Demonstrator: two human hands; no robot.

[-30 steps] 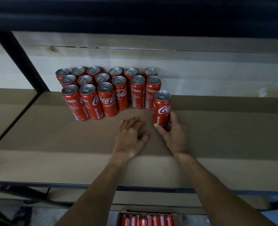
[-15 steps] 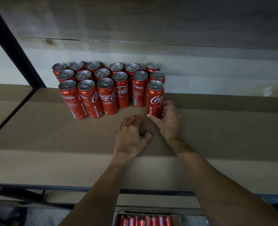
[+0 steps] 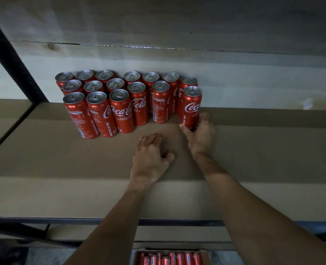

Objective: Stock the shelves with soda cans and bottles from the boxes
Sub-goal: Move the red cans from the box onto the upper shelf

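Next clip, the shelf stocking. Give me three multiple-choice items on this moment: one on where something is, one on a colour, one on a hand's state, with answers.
1. Where is the can that the right hand grips?
A. On top of another can.
B. Upright at the right end of the group of cans on the shelf.
C. On its side at the shelf's front edge.

2. What colour are the cans' bodies?
A. Blue.
B. Green.
C. Red.

3. What is the left hand doing?
A. Resting on the shelf, holding nothing.
B. Gripping a can.
C. Raised above the cans.

Answers: 1 B, the gripped can is the rightmost one and stands on the shelf. 2 C, every can shows a red body under a silver top. 3 A, its fingers lie loosely curled on the shelf with no can in them.
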